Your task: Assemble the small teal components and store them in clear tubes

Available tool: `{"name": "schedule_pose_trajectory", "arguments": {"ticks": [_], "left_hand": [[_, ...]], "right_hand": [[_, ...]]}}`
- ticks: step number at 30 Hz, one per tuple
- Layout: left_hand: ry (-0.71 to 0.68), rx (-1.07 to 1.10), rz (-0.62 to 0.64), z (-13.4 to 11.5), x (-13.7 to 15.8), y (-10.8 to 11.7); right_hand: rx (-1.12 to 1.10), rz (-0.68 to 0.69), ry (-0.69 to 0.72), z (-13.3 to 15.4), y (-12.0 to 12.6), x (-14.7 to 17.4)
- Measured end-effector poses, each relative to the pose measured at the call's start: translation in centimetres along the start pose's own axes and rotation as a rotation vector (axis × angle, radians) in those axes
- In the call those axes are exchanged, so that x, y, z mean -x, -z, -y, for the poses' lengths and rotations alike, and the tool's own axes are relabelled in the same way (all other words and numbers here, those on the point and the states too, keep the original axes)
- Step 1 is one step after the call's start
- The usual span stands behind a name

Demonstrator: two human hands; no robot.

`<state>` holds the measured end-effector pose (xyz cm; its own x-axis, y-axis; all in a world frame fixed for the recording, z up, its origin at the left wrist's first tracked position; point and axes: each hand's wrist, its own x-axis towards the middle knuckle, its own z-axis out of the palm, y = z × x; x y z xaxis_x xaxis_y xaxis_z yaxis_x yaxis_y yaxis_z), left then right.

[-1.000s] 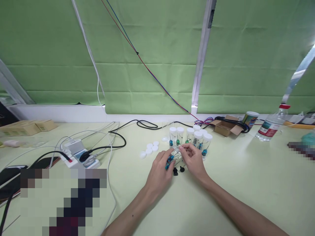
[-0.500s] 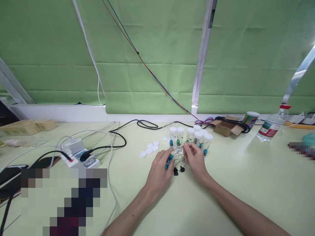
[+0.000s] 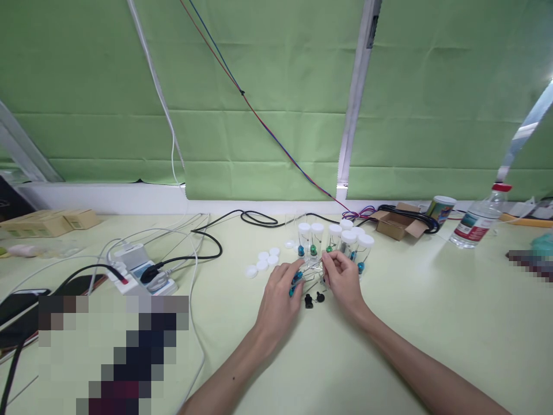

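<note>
At the middle of the table my left hand [image 3: 276, 294] has its fingers curled around small blue pieces [image 3: 296, 278] with thin metal wires that point right. My right hand [image 3: 343, 278] is beside it, thumb and fingertips pinched together at the wire ends; what lies between them is too small to make out. Just behind the hands stand several clear tubes [image 3: 317, 237] with white caps, holding blue or green pieces with wires. Two small black parts [image 3: 309, 301] lie in front, between my wrists. Several loose white caps [image 3: 262, 265] rest left of the tubes.
A power strip [image 3: 142, 276] with plugs and tangled cables sits at left, near cardboard boxes [image 3: 47, 223]. Along the back right are an open carton [image 3: 393, 226], a coiled black cable, a canister [image 3: 441, 210] and a water bottle [image 3: 477, 222]. A green blind hangs behind.
Both hands stay almost in place. My left hand has shifted very slightly left with the blue pieces; the tubes, caps and black parts have not moved.
</note>
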<state>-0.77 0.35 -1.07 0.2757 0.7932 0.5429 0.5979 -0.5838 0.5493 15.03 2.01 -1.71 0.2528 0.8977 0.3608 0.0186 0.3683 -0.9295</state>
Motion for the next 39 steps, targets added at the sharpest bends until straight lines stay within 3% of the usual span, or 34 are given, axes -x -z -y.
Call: {"name": "schedule_pose_trajectory", "arguments": {"ticks": [39], "left_hand": [[0.039,0.023,-0.037,0.27,0.12,-0.44]], "right_hand": [[0.024,0.061,-0.011,-0.14,0.04,-0.09]]}}
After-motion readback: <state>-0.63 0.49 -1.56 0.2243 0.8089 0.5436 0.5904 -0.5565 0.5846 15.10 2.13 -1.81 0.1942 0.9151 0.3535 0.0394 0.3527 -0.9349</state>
